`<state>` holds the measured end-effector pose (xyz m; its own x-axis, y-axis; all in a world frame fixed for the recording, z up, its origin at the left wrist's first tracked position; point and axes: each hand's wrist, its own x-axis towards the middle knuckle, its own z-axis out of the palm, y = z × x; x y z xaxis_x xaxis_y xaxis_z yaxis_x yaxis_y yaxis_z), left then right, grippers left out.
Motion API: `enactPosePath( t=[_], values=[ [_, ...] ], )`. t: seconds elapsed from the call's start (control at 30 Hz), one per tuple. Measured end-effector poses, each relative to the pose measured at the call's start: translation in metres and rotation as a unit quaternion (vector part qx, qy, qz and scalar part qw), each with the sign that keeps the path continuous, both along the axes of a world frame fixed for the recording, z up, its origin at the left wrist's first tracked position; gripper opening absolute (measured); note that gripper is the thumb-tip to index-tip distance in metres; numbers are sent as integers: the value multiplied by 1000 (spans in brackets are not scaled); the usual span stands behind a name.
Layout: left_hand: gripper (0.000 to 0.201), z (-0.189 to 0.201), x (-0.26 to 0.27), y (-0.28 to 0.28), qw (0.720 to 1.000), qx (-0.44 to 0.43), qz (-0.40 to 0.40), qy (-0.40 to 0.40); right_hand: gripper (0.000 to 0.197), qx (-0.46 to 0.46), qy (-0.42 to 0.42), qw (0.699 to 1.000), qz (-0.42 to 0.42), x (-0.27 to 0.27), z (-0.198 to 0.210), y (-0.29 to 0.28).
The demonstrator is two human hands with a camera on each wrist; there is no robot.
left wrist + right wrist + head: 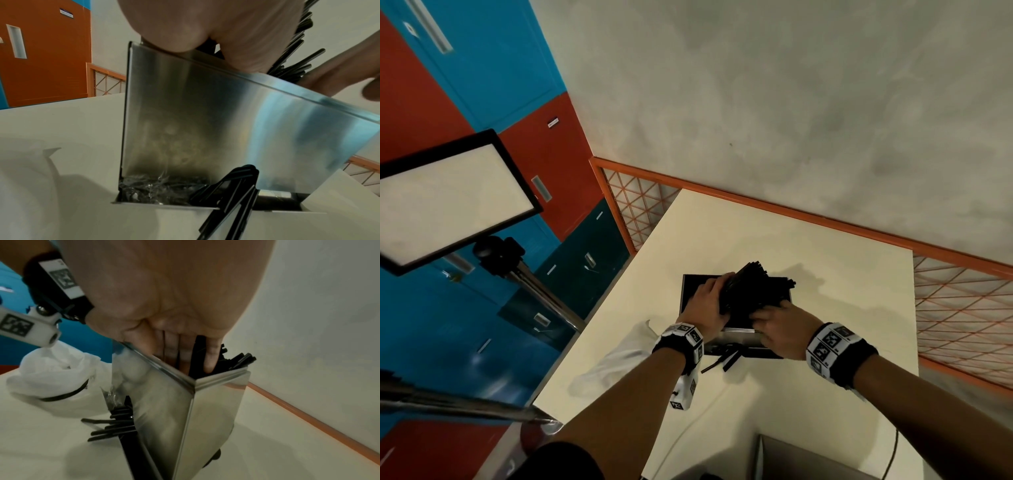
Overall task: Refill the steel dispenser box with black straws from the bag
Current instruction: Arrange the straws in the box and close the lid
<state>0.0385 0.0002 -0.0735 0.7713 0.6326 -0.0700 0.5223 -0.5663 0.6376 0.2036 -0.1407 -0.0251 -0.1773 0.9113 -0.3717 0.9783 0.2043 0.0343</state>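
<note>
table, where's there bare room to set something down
Bare: the table right of the steel box out to its right edge, and the far strip between box and orange railing. Crowded: bag left of the box, loose straws at its front, straw bundle on top.

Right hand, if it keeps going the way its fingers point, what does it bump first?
The black straws: the right hand points down among them inside the steel box. Deeper is hidden.
</note>
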Motion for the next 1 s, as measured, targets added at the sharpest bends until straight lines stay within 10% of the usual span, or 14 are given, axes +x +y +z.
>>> enactPosePath(
  t=[1.0],
  values=[
    [87, 1, 0, 0, 1000, -2, -5, 4, 55, -3, -126, 991, -53, -29, -20, 33]
  ],
)
